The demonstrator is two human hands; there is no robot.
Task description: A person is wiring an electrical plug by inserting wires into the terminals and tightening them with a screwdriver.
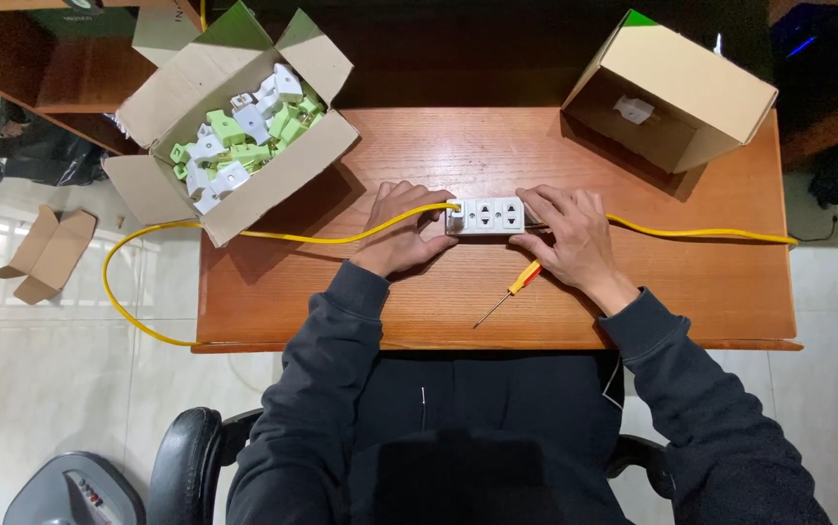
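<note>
A white socket block (pixel 486 215) with three outlets lies flat in the middle of the wooden table (pixel 711 292). A yellow cable (pixel 273 234) enters its left end and runs on to the right past it. My left hand (pixel 401 227) rests on the cable and touches the block's left end. My right hand (pixel 569 236) grips the block's right end, fingers curled over it. A screwdriver (pixel 507 293) with a red and yellow handle lies on the table just below my right hand.
An open cardboard box (pixel 161 92) full of white and green plug parts sits at the table's back left corner. A second open box (pixel 701 92) lies on its side at the back right, one white part inside. A folded cardboard piece (pixel 47 253) is on the floor left.
</note>
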